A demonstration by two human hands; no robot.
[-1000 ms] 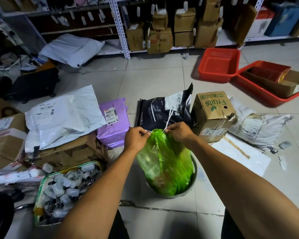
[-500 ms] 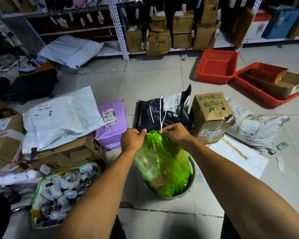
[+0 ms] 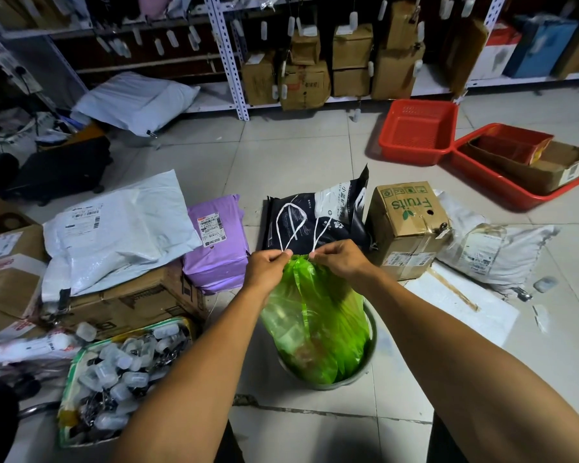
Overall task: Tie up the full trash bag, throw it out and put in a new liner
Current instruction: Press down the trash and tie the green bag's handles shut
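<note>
A full green trash bag (image 3: 318, 325) stands in a round grey bin (image 3: 370, 355) on the tiled floor. Its mouth is gathered shut at the top. Two white drawstring loops (image 3: 293, 222) stick up from the gathered neck. My left hand (image 3: 268, 267) pinches one loop at its base. My right hand (image 3: 340, 259) pinches the other loop beside it. Both hands sit close together right above the bag's top.
Behind the bin lie a black mailer (image 3: 318, 208), a purple parcel (image 3: 216, 242) and a "Fruits" carton (image 3: 406, 225). White mailers and boxes (image 3: 114, 235) are at left, a tray of small bottles (image 3: 121, 372) at lower left. Red baskets (image 3: 418, 132) and shelving (image 3: 228, 55) stand farther back.
The drawstring loops have been pulled longer and now stand up as two separate loops. The bag's neck has tightened, and my hands have lifted slightly.
</note>
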